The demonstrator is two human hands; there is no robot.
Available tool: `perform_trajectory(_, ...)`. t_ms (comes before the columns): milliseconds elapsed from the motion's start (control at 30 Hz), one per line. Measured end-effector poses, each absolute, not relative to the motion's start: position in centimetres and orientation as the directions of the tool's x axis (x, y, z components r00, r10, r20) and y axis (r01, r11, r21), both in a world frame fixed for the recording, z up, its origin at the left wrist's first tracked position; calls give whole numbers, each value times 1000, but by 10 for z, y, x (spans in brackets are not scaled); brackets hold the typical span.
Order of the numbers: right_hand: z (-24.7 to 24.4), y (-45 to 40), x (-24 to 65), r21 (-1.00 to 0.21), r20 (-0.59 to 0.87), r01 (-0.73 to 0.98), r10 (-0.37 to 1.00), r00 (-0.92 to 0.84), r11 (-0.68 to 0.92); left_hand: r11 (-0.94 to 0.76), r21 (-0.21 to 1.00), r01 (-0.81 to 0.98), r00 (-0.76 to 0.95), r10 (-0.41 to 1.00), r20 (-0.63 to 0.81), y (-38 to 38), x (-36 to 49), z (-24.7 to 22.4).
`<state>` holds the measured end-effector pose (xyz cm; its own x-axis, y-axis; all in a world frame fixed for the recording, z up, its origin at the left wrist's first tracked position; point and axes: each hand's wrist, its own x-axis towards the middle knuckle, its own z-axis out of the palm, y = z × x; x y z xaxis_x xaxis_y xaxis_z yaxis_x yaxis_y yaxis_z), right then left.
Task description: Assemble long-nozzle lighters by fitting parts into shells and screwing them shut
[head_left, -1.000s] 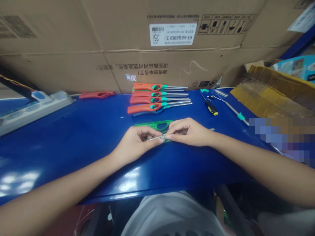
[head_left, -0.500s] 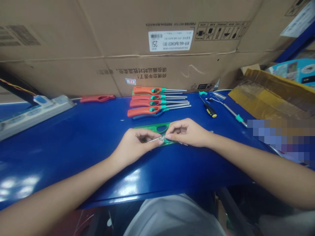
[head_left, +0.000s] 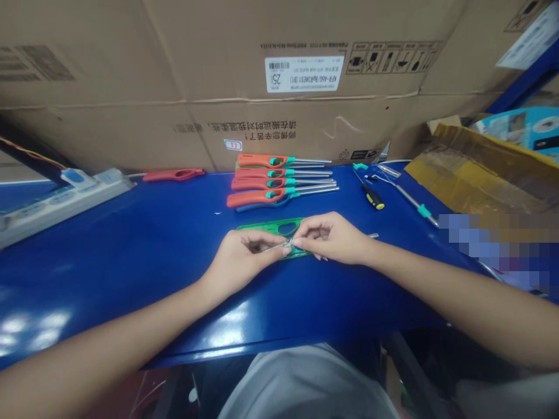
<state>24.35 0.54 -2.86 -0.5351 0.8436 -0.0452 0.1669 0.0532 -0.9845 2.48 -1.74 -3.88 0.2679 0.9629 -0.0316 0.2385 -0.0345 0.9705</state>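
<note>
Both hands are closed in a pinch above the middle of the blue glossy table [head_left: 152,250], and their fingertips nearly meet. The left hand [head_left: 238,256] grips a thin silvery metal piece [head_left: 271,248] between the thumb and the forefinger. The right hand [head_left: 336,238] pinches the end of this same piece; the details there are too small to tell. Just under and behind the fingers lies a flat green plastic casing [head_left: 262,226] with an oval opening, partly covered by the right hand. A silvery metal tip [head_left: 372,235] shows beyond the right wrist. Farther back on the table, some orange-red lighters with long metal tubes [head_left: 257,198] are lying side by side in a row. To their right is a black and yellow screwdriver [head_left: 373,198], and next to it a metal tube with a turquoise collar [head_left: 410,198]. A red plastic casing [head_left: 174,174] lies at the left, near the white power strip [head_left: 100,185]
</note>
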Motion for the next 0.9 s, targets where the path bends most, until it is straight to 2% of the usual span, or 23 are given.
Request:
perform_trajectory(167, -29, 8, 243, -983, -47, 175, 837, -545, 58, -26, 977, 210, 287, 957, -36, -15, 22, -34)
perform_trajectory(367, -33, 10, 246, -977, -10, 185, 834, -551, 110, -50, 965, 256, 290, 957, -27, -16, 20, -33)
perform_trajectory(567, -31, 11, 246, -983, -44, 174, 836, -547, 62, -42, 963, 267, 270, 962, -33, -15, 20, -33)
perform_trajectory(900, -32, 6, 243, -982, -8, 168, 862, -508, 90, -56, 963, 264, 283, 959, -22, -16, 21, -37)
